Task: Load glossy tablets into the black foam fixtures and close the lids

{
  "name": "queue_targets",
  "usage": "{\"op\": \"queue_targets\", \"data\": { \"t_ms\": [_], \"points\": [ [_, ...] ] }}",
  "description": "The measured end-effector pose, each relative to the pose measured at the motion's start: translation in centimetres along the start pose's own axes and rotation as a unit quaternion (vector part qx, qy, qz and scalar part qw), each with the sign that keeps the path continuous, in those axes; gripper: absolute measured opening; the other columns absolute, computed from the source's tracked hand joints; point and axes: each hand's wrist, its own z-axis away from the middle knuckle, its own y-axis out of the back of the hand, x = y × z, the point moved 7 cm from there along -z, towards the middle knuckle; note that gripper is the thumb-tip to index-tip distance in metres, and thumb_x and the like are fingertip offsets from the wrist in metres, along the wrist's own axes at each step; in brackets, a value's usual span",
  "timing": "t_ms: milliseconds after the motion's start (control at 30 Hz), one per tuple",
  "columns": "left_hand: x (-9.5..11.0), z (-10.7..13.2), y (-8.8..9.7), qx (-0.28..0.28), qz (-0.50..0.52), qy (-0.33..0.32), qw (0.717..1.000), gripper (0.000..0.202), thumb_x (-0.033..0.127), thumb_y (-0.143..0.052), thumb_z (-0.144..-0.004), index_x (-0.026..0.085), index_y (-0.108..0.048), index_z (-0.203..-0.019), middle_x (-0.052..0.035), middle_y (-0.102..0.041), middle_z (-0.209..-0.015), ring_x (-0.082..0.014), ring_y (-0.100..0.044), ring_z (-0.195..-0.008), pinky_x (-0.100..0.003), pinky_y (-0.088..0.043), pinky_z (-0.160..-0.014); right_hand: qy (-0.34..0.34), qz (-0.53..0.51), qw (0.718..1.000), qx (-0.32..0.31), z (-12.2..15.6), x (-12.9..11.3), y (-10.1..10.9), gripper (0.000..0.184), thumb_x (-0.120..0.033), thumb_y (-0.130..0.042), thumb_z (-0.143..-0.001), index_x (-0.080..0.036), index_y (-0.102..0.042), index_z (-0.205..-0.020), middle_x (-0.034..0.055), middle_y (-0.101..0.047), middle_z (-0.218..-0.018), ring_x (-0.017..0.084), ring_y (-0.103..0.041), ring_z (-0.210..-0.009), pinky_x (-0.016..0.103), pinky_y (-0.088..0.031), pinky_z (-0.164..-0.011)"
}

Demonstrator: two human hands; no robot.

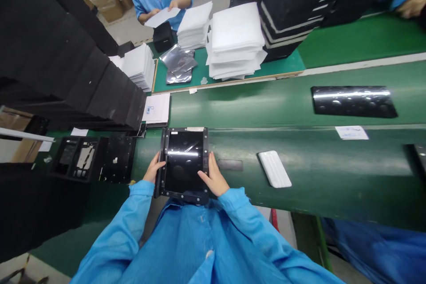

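Observation:
A black rectangular frame with a glossy dark panel (184,164) in it rests at the near edge of the green work surface, close to my body. Small silver dots run along its rim, and a pale strip shows at its top. My left hand (154,168) grips the frame's left edge, thumb over the rim. On the opposite side, my right hand (213,175) holds the right edge, with its thumb lying over the panel and its fingers along the side. The undersides of both hands are hidden.
Right of the frame lie a flat dark strip (230,165), a white ridged pad (274,168) and a long glossy black sheet (354,101). Tall black stacks (100,84) rise at left beside a black tray (78,158). Across the bench, a person holds white sheets near paper stacks (237,31).

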Motion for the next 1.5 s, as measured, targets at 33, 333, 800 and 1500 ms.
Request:
{"op": "queue_targets", "data": {
  "t_ms": [33,333,800,1500],
  "points": [
    [0.0,-0.1,-0.1,0.011,-0.029,-0.009,0.999,0.064,0.032,-0.060,-0.064,0.017,-0.054,-0.126,-0.0080,-0.063,-0.121,-0.0250,-0.056,-0.116,-0.035,-0.042,-0.101,0.012,0.064,0.998,-0.010,0.2,-1.1,0.8,0.079,-0.046,-0.048,-0.087,-0.012,-0.015,-0.150,0.0178,-0.012,-0.156,0.034,-0.033,-0.137,0.051,-0.036,-0.106],
    [0.5,-0.3,-0.4,0.034,-0.111,-0.072,0.991,0.053,0.036,-0.061,-0.075,0.013,-0.053,-0.121,-0.0134,-0.062,-0.122,-0.0251,-0.056,-0.117,-0.038,-0.039,-0.105,-0.022,-0.152,0.987,-0.052,2.6,-4.3,2.5,0.055,-0.038,-0.043,-0.089,-0.023,-0.038,-0.141,0.0167,-0.052,-0.135,0.013,-0.063,-0.061,0.033,-0.055,-0.063],
    [-1.2,-2.1,2.4,-0.061,-0.014,-0.079,0.995,0.055,0.040,-0.068,-0.074,0.013,-0.057,-0.121,-0.0118,-0.063,-0.122,-0.0259,-0.058,-0.115,-0.040,-0.041,-0.104,-0.072,-0.302,0.945,0.100,-0.2,-7.9,2.1,0.053,-0.052,-0.065,-0.075,-0.021,-0.058,-0.116,0.0074,-0.073,-0.092,0.023,-0.069,-0.081,0.037,-0.056,-0.074],
    [-3.0,-3.5,53.5,0.237,-0.198,-0.138,0.941,0.045,0.025,-0.055,-0.073,0.016,-0.064,-0.116,-0.0059,-0.064,-0.097,-0.0229,-0.061,-0.092,-0.034,-0.049,-0.086,0.000,-0.144,0.989,-0.030,-7.8,-26.8,-26.0,0.033,-0.052,-0.059,-0.081,-0.023,-0.073,-0.086,0.0087,-0.075,-0.085,0.025,-0.070,-0.079,0.038,-0.059,-0.074]
  ]
}}
